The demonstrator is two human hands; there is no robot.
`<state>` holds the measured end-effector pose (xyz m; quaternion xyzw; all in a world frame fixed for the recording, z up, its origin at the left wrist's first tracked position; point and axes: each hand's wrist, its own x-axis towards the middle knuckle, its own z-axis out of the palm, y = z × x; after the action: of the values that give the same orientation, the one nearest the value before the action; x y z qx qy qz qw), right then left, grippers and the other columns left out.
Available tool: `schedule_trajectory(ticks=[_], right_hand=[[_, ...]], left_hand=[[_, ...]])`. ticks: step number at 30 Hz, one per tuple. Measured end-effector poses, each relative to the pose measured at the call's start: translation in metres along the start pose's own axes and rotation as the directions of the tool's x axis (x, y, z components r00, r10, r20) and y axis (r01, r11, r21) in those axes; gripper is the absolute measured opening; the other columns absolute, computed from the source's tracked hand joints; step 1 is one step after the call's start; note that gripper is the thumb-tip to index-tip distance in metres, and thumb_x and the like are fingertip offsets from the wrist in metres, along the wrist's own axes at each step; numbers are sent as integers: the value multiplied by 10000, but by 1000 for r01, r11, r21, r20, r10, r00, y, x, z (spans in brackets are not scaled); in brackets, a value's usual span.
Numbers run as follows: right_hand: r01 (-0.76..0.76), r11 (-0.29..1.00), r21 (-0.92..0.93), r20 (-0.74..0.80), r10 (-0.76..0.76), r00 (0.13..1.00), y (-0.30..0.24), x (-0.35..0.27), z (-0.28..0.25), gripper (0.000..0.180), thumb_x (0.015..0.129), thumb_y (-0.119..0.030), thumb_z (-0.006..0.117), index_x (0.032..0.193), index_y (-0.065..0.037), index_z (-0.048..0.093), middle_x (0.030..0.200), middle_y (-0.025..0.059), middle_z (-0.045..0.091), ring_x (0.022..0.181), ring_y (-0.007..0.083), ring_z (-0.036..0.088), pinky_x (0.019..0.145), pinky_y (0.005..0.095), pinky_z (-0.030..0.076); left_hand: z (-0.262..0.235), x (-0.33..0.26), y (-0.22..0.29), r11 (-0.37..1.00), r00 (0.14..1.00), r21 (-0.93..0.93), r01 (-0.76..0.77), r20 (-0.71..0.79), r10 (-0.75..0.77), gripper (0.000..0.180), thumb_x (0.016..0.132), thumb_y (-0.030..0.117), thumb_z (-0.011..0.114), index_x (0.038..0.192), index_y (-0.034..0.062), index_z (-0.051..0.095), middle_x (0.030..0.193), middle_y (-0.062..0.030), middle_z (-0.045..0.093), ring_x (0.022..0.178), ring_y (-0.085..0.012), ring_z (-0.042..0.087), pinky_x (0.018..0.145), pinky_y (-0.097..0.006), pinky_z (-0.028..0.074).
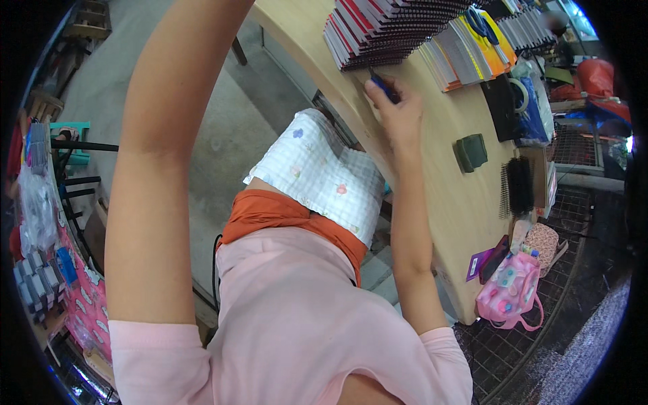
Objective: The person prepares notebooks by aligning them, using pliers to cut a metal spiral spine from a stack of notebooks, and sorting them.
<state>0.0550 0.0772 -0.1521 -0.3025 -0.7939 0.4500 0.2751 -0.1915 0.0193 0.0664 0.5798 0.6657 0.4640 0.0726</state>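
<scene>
Right hand (398, 111) pinching a blue pen (385, 88) on the bench (439, 196), spiral notebooks (385, 30) at twelve o'clock; left hand reaching beyond view, grip untellable.

A stationery stall: stacked spiral notebooks (388, 30) on wooden counter (439, 182).

Pale wood table (432, 182), smooth matt; paper notebooks (385, 34), wire-bound; glossy blue plastic pen (386, 88); soft quilted cloth (317, 172).

Bare tabletop (432, 182) lies open beside my right hand (398, 115); stacked notebooks (385, 30) block ahead, green block (471, 152) and hairbrush (518, 185) stand further right.
</scene>
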Motion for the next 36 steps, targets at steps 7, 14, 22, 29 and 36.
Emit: schedule_trajectory(ticks=[7, 14, 22, 29, 36], right_hand=[[320, 895, -309, -177, -385, 906, 14, -20, 25, 389, 745, -214, 806, 1062, -15, 699, 954, 188, 657, 859, 360, 643, 777, 448, 520], [329, 894, -304, -195, -396, 897, 14, -14, 33, 384, 755, -227, 802, 1061, -19, 700, 947, 191, 651, 881, 378, 631, 781, 460, 512], [-74, 990, -123, 63, 83, 995, -15, -7, 9, 357, 803, -253, 759, 1058, -7, 717, 952, 210, 669, 818, 330, 672, 736, 419, 528], [259, 931, -257, -70, -285, 956, 5, -11, 13, 369, 776, -267, 779, 1045, -24, 711, 946, 181, 670, 831, 323, 664, 738, 415, 528], [314, 901, -300, -196, -381, 903, 18, -13, 34, 394, 755, -271, 796, 1059, -41, 699, 931, 153, 653, 878, 343, 638, 772, 444, 517]], left_hand=[[3, 3, -1, 998, 998, 15, -60, 6, 59, 502, 896, 443, 661, 1239, 79, 710, 1226, -160, 690, 1098, -278, 643, 931, -405, 502], [3, 4, -2, 998, 998, 12, -59, -2, 59, 491, 894, 437, 666, 1248, 100, 709, 1223, -162, 692, 1101, -278, 638, 937, -400, 496], [2, 3, -3, 1000, 1000, -3, -8, 19, 8, 500, 890, 444, 674, 1251, 100, 708, 1209, -163, 696, 1066, -267, 643, 890, -394, 512], [2, 3, 0, 998, 998, -41, -47, 51, 49, 496, 900, 435, 668, 1263, 99, 700, 1210, -158, 695, 1065, -254, 646, 891, -381, 513], [2, 2, -5, 997, 998, -53, -52, 30, 53, 490, 905, 424, 659, 1270, 100, 695, 1218, -140, 696, 1082, -249, 645, 925, -366, 500]])
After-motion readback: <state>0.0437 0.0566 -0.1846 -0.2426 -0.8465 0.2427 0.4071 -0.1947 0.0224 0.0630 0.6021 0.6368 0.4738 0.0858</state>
